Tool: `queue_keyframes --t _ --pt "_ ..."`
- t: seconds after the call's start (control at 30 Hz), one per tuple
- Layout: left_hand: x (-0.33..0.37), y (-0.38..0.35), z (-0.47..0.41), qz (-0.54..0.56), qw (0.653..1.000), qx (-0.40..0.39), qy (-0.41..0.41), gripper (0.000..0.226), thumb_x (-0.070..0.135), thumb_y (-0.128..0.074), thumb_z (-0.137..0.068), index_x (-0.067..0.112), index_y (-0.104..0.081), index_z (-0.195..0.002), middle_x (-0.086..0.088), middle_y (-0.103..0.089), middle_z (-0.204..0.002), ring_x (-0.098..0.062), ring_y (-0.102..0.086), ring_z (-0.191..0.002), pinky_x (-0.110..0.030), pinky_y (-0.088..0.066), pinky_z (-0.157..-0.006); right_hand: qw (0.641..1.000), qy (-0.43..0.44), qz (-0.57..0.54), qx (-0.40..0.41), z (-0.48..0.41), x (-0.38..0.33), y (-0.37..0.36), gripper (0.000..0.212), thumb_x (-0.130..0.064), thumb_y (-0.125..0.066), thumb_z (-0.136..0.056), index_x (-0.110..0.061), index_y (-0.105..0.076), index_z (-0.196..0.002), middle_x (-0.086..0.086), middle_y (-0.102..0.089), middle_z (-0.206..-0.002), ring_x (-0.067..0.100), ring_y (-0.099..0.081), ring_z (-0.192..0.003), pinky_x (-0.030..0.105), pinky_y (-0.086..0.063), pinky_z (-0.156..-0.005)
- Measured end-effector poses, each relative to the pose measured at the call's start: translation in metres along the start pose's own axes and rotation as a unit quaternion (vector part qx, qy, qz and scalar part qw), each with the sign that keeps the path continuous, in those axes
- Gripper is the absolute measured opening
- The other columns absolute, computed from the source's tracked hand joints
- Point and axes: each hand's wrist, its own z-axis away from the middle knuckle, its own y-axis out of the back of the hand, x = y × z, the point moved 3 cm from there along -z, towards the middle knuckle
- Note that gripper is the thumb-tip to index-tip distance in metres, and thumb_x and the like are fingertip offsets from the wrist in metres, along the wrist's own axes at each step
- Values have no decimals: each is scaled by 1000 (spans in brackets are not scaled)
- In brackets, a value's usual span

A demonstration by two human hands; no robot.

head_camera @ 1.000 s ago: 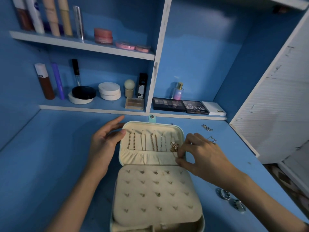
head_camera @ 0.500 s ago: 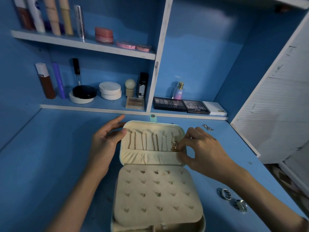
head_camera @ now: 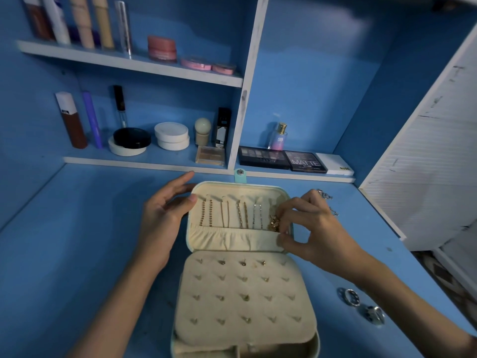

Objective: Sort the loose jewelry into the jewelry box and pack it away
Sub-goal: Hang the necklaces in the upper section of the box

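Open box: left hand, fingers spread, steadies the lid's left edge; right hand pinches a gold chain at the lid's right end. Loose grip risks tangling adjacent chains.

A home dressing corner is indicated — blue-painted shelves are lined with cosmetic tubes, powder compacts, eyeshadow palettes and a perfume bottle — above a blue tabletop.
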Motion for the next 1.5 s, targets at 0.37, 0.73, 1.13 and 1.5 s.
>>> queue_keyframes --t 0.37,0.73,1.13,1.5 --pt "0 0 -1 1 1000 5 0 43 -3 -57 -87 36 -66 -104 3 -70 -100 -10 -67 -92 -27 -50 -82 997 -15 -73 -18 -3 -2 -2 16 -27 -56 -73 -16 -52 -62 -7 -57 -74 15 -42 -82 21 -37 -71" --pt "0 -1 -1 2 1000 2 1 42 -3 -58 -87 34 -65 -105 4 -70 -99 -10 -66 -94 -25 -51 -84 999 -25 9 -23 2 -12 -7 12 -25 -59 -76 -18 -60 -85 -16 -47 -73 12 -41 -78 20 -35 -66" --pt "-1 0 -1 -2 1000 -5 3 43 -1 -58 -88 38 -65 -103 3 -70 -102 -11 -67 -96 -26 -51 -82 1000 -4 -26 18 4 -9 -6 11 -25 -53 -77 -17 -61 -77 -10 -58 -87 13 -41 -87 27 -41 -75" --pt "0 0 -1 -1 1000 -8 -2 42 -2 -58 -88 36 -65 -105 1 -70 -103 -11 -67 -96 -24 -51 -79 994 0 -110 11 1 -8 -7 10 -20 -56 -73 -13 -52 -68 -21 -54 -86 9 -44 -86 14 -41 -72"
